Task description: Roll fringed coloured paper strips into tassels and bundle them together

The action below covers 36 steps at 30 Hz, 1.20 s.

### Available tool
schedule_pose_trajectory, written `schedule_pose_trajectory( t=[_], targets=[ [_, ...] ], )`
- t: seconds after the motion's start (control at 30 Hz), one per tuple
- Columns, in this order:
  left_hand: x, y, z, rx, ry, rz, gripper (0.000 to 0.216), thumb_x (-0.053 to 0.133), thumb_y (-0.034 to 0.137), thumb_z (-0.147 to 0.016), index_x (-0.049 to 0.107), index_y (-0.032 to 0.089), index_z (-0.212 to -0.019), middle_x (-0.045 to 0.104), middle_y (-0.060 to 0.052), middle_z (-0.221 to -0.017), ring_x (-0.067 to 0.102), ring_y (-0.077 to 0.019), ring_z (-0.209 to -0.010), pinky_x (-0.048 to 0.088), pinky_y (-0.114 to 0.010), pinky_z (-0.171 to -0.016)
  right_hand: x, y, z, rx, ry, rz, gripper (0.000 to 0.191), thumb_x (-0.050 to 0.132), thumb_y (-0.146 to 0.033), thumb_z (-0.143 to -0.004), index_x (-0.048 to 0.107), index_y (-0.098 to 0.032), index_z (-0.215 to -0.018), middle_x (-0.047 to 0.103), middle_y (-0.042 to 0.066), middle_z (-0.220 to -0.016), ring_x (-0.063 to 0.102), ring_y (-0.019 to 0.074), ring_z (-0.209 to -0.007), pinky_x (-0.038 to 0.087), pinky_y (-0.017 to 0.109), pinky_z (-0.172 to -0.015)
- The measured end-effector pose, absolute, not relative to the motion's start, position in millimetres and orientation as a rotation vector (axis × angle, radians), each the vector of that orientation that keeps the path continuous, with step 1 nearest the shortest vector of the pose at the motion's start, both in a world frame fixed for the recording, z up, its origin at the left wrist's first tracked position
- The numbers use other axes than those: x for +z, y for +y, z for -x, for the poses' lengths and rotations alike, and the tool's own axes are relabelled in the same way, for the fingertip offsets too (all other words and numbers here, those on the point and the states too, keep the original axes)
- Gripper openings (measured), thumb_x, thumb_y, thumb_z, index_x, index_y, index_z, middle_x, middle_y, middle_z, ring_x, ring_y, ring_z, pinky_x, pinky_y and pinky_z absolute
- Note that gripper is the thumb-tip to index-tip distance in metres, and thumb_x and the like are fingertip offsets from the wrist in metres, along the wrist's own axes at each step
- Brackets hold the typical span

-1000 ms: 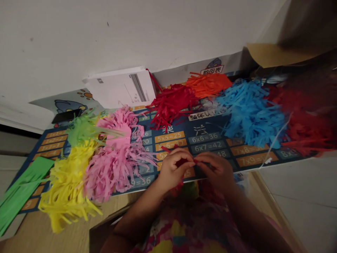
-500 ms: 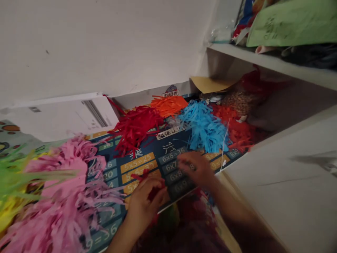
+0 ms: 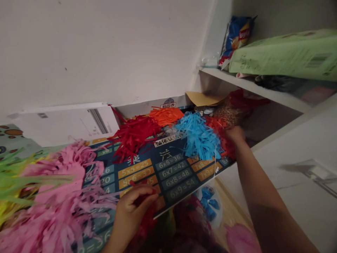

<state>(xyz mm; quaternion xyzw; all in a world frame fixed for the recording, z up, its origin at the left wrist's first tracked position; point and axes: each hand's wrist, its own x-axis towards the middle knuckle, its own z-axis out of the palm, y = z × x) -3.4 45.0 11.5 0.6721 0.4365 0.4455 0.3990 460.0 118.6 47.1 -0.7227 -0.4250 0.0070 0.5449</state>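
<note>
My left hand point(image 3: 134, 202) is closed around red paper strips point(image 3: 144, 219) at the table's near edge; some strips stick out above and below the fingers. My right hand point(image 3: 235, 135) reaches far right over the orange-red paper fringe point(image 3: 229, 149). Its fingertips touch or hover at that pile, and their grip is hard to see. Left of it lies a blue paper fringe point(image 3: 201, 137), with a thin white string point(image 3: 216, 154) hanging past its right side. A dark red fringe point(image 3: 137, 131) and an orange fringe point(image 3: 167, 115) sit farther back.
Pink fringed paper point(image 3: 65, 196) and green strips point(image 3: 31, 175) cover the left side. A multiplication-table mat point(image 3: 173, 193) lies underneath. At the back stand a white box point(image 3: 65, 123) and a bag of peanuts point(image 3: 229, 110). A shelf point(image 3: 258, 88) overhangs the right, holding a chip bag point(image 3: 237, 37).
My right hand has moved from above the mat's middle to the orange-red fringe at far right. My left hand stays closed on the red strips. The view has shifted slightly.
</note>
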Motion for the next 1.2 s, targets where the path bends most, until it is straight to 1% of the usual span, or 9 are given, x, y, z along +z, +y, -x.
schedule_pose_trajectory(
  t=[0.1,0.2,0.33,0.5,0.63,0.7,0.83,0.97,1.2],
  targets=[
    [14,41,4,1.074,1.137,-1.425,0.02,0.08,0.037,-0.073,0.075,0.018,-0.07,0.076,-0.005,-0.074,0.069,-0.017,-0.066,0.054,-0.022,-0.06,47,98,-426,0.107,-0.939,1.726,0.015,0.071,-0.021,-0.072,0.069,-0.015,-0.058,0.064,0.004,-0.057,0.063,0.019,-0.067,0.043,0.031,-0.066],
    [21,34,-8,1.029,1.031,-1.107,0.027,0.084,0.041,-0.07,0.074,0.016,-0.073,0.074,-0.004,-0.072,0.066,-0.015,-0.064,0.052,-0.022,-0.059,37,68,-342,0.472,-1.101,1.583,0.016,0.076,-0.036,-0.072,0.076,-0.02,-0.073,0.07,0.002,-0.074,0.062,0.0172,-0.069,0.046,0.029,-0.066],
    [26,26,-29,1.036,0.795,-0.832,0.032,0.09,0.039,-0.06,0.07,0.015,-0.069,0.076,-0.008,-0.104,0.07,-0.0201,-0.086,0.057,-0.027,-0.07,18,27,-225,0.905,-1.341,1.328,0.018,0.074,-0.04,-0.077,0.076,-0.023,-0.07,0.057,-0.001,-0.066,0.052,0.0144,-0.066,0.042,0.027,-0.062],
    [17,17,-19,0.993,0.823,-0.825,0.035,0.09,0.043,-0.061,0.072,0.014,-0.071,0.07,0.0,-0.063,0.063,-0.0116,-0.056,0.05,-0.022,-0.058,12,21,-162,1.239,-1.155,1.205,0.025,0.076,-0.042,-0.074,0.069,-0.021,-0.062,0.054,-0.001,-0.066,0.05,0.0134,-0.064,0.041,0.026,-0.058],
    [10,10,-2,0.93,0.86,-0.892,0.035,0.088,0.043,-0.064,0.073,0.012,-0.069,0.068,-0.001,-0.056,0.059,-0.0086,-0.05,0.046,-0.019,-0.054,18,34,-145,1.637,-0.684,0.966,0.034,0.086,-0.047,-0.061,0.065,-0.022,-0.07,0.063,-0.001,-0.074,0.054,0.0125,-0.062,0.047,0.026,-0.059],
    [7,9,3,0.939,0.861,-0.853,0.034,0.089,0.042,-0.063,0.073,0.012,-0.069,0.069,-0.001,-0.057,0.06,-0.0084,-0.051,0.047,-0.018,-0.055,22,37,-142,1.717,-0.613,0.86,0.037,0.087,-0.046,-0.061,0.061,-0.021,-0.072,0.061,-0.001,-0.074,0.052,0.0106,-0.058,0.047,0.024,-0.056],
    [5,10,14,1.097,0.846,-0.592,0.036,0.095,0.034,-0.053,0.072,0.013,-0.072,0.076,-0.003,-0.079,0.07,-0.0139,-0.067,0.058,-0.026,-0.067,22,29,-148,1.325,-0.859,0.997,0.03,0.078,-0.044,-0.074,0.059,-0.021,-0.069,0.044,-0.006,-0.056,0.035,0.008,-0.047,0.029,0.02,-0.043],
    [6,13,24,1.149,0.834,-0.418,0.041,0.097,0.027,-0.048,0.071,0.013,-0.075,0.074,-0.001,-0.069,0.07,-0.0141,-0.06,0.06,-0.027,-0.066,19,11,-152,0.724,-1.373,1.339,0.019,0.071,-0.036,-0.083,0.07,-0.021,-0.072,0.058,-0.002,-0.064,0.052,0.0123,-0.06,0.038,0.024,-0.055],
    [4,14,20,1.192,0.812,-0.415,0.041,0.097,0.025,-0.047,0.066,0.014,-0.071,0.072,0.0,-0.061,0.07,-0.0135,-0.057,0.057,-0.021,-0.06,20,1,-136,0.33,-1.605,1.339,0.022,0.065,-0.032,-0.09,0.071,-0.021,-0.072,0.052,-0.004,-0.056,0.049,0.0102,-0.051,0.035,0.025,-0.053]
  ],
)
